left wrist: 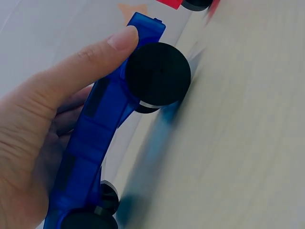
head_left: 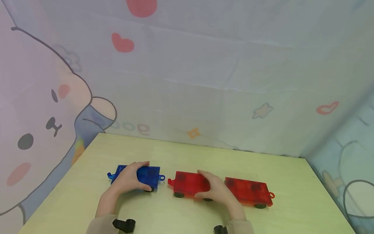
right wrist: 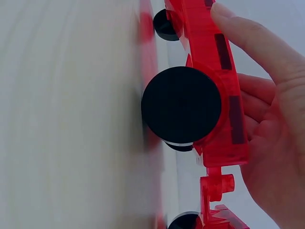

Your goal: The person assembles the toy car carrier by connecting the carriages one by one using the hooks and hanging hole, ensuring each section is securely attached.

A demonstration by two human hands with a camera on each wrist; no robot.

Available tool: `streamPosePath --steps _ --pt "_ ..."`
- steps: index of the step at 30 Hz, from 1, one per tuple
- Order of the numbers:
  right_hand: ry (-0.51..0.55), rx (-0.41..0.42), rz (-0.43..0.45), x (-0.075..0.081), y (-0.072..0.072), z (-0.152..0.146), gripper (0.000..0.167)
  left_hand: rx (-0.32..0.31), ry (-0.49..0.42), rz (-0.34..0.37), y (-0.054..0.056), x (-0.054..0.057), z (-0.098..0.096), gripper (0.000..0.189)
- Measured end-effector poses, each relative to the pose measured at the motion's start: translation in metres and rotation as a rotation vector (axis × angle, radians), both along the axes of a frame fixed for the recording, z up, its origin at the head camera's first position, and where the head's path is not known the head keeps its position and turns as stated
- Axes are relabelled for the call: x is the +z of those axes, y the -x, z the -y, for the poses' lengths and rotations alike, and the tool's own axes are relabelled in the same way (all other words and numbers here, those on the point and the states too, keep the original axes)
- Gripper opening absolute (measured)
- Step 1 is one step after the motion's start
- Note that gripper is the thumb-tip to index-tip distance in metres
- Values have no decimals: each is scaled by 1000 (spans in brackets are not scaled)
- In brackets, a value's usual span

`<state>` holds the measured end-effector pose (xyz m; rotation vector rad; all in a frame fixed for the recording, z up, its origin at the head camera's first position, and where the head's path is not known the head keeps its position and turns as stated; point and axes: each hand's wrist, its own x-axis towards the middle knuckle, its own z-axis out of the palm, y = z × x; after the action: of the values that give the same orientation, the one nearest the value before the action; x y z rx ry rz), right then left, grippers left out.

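Note:
My left hand (head_left: 130, 178) grips a blue translucent toy train car (head_left: 149, 175) across its width, thumb on the near side and fingers over the far side. A hook (head_left: 110, 175) juts from its left end and a ring (head_left: 161, 177) from its right. Just right of that ring is the hook (head_left: 170, 182) of a red toy train car (head_left: 187, 182), which my right hand (head_left: 217, 188) holds the same way. Behind it, a second red car (head_left: 248, 191) is coupled on, as the link (right wrist: 215, 186) in the right wrist view shows. Black wheels (left wrist: 158, 74) sit under the blue car.
The cars are on a pale wooden table (head_left: 152, 214). A printed cloth (head_left: 204, 81) with hearts and a cartoon bear hangs along the back and sides. The second red car's ring (head_left: 272, 195) points right.

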<state>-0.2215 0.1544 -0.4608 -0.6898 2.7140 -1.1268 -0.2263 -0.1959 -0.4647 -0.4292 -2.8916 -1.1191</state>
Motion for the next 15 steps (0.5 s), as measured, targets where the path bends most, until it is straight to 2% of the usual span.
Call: streamPosePath --steps 15 --pt "8 3 7 0 -1 0 82 1 -11 1 -1 0 0 98"
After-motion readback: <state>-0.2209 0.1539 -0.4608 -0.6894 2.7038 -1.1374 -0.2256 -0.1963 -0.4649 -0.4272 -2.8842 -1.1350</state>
